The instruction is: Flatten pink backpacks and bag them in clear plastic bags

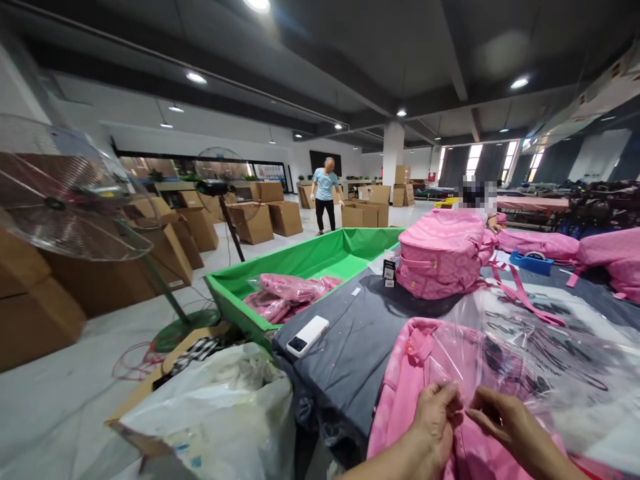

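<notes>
A pink backpack [400,387] lies on the table in front of me, part of it under a clear plastic bag [565,360]. My left hand [438,410] pinches the edge of the thin plastic above the backpack. Close beside it, my right hand [505,417] has curled fingers and a bent thumb at the same plastic; its exact grip is partly hidden. Further back stands another pink backpack [440,253] with a black hang tag [389,273]. Its strap trails over the plastic.
A white device [307,335] lies on the grey table cover [345,360]. Left of it stands a green bin [225,300] holding bagged pink items [290,290]. A stuffed white sack [225,413], fans and cartons are at left. Two people are further off. A blue holder [531,262] sits at right.
</notes>
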Action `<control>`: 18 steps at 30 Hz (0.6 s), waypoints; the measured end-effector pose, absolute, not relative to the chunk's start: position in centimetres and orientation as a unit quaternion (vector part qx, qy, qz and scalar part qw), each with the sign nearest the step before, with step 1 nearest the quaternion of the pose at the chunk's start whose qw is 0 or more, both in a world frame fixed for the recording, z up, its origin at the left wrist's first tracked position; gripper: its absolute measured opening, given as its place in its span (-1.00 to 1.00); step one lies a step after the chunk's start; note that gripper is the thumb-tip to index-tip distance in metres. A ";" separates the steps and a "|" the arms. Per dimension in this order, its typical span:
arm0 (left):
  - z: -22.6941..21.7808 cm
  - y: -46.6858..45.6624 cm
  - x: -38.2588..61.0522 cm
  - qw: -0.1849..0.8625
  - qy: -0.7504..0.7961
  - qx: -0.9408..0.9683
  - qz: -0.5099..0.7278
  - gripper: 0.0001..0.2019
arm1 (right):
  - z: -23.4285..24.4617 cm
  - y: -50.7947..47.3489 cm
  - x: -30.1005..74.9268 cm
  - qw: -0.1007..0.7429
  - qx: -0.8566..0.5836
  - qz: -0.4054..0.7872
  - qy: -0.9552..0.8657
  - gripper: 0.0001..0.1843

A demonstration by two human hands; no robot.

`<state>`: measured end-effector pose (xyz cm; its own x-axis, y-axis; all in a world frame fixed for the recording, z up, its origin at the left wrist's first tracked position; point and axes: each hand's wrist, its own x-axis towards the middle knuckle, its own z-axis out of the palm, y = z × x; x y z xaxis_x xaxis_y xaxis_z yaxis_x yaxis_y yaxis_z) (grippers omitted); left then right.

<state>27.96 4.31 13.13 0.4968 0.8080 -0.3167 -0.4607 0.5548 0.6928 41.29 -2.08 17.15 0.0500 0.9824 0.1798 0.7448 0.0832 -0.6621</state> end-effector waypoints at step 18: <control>16.9 7.1 24.1 0.157 0.378 0.820 0.400 -0.73 | 18.9 -4.0 37.6 0.350 -0.674 -0.174 -0.627 -0.70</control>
<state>24.12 7.07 16.90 0.3946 0.7448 0.5382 0.4939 -0.6658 0.5593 37.65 -4.02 18.90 0.1531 0.7226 0.6740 0.9670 0.0311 -0.2530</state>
